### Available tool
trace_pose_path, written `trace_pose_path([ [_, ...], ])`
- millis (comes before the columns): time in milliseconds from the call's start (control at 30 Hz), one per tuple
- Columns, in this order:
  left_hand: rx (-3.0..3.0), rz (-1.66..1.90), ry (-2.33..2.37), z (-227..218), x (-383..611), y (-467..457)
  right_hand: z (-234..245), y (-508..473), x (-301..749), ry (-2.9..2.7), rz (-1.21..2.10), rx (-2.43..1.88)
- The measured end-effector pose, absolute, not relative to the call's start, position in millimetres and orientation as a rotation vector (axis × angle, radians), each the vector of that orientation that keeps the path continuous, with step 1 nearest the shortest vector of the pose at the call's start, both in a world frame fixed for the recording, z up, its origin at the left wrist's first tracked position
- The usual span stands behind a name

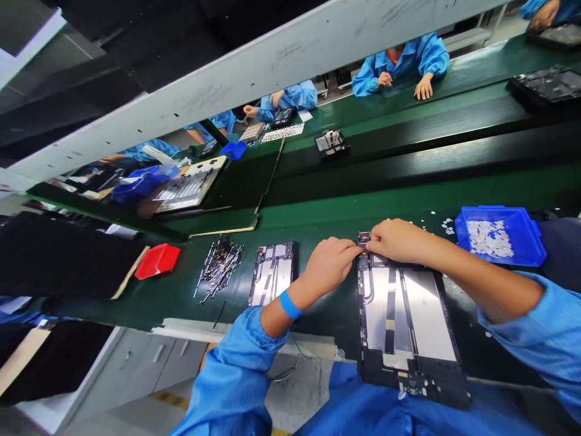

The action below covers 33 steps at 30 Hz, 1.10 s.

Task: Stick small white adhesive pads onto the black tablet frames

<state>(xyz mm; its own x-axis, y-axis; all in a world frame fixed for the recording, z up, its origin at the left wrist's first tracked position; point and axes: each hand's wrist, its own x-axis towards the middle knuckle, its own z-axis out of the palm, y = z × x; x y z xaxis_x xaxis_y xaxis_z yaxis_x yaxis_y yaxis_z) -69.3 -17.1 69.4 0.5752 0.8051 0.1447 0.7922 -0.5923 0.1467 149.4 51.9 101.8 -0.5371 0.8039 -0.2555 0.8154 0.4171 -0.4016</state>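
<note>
So, over at the left of the frame, a red tray (158, 261) sat tilted on the green bench (318, 227), and just right of it came a loose heap of thin dark strips (219, 268)! Next along, left of centre, lay a smaller-looking opened device (273, 275), partly behind the forearm. Then the left hand (327, 266), blue band (290, 304) at its wrist, reached its fingertips to the big opened device (424, 315), right of centre in the lower frame. Right there at that device's upper-left corner, the right hand (394, 241) bent in too, fingers bunched; whether either hand gripped anything, one couldn't tell. Finally, at far right, a blue tray (532, 245) held white scraps (492, 238).
</note>
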Motion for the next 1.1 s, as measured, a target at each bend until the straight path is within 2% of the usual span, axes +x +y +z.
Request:
trace_pose_path([
  [100, 2.720, 0.331, 1.357, 70, -70, -15, 83, 39, 164, 2.865, -0.627, 1.533],
  [300, 2.779, 0.260, 1.357, 71, -71, -12, 56, 22, 182, 3.236, -0.438, 1.241],
  [600, 2.840, 0.018, 1.348, 73, -70, -19, 50, 11, 188, 3.373, -0.120, 1.103],
  [900, 2.747, 0.080, 1.309, 73, -79, -8, 59, 17, 187, 3.335, 0.134, 0.796],
  [1100, 2.729, 0.101, 1.362, 79, -70, -9, 63, 21, 186, 3.307, 0.085, 0.741],
])
